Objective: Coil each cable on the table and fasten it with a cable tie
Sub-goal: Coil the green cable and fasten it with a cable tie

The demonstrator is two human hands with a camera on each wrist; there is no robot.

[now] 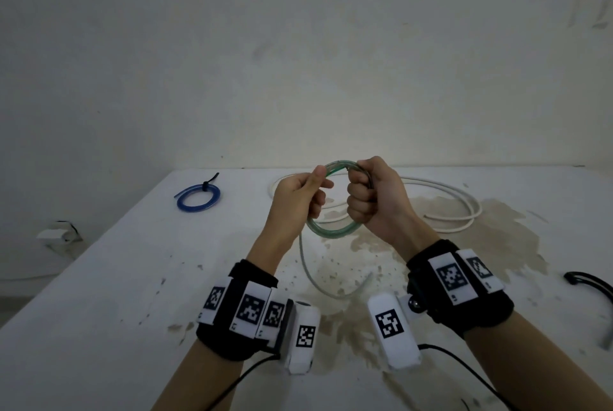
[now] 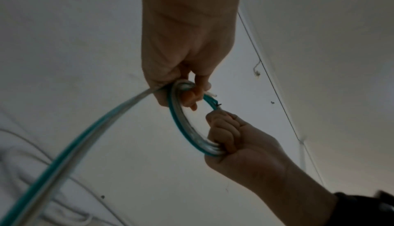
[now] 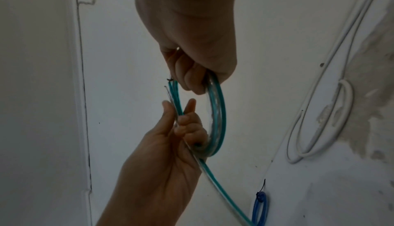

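Observation:
Above the middle of the table, both hands hold up a small coil of translucent green cable (image 1: 331, 232). My right hand (image 1: 363, 201) grips the coil's right side in a closed fist. My left hand (image 1: 310, 193) pinches the left side between thumb and curled fingers. In the right wrist view the coil (image 3: 219, 111) hangs between the two hands, with its cut end sticking up by the right fingers. A loose tail (image 1: 310, 273) drops from the left hand to the table. A blue coil (image 1: 198, 199), fastened with a black tie, lies at the far left.
A loose white cable (image 1: 447, 208) sprawls on the table behind and to the right of my hands. A black curved cable (image 1: 590, 284) and a grey piece (image 1: 607, 339) lie at the right edge. The white table (image 1: 99, 311) is stained in the middle and a wall stands close behind it.

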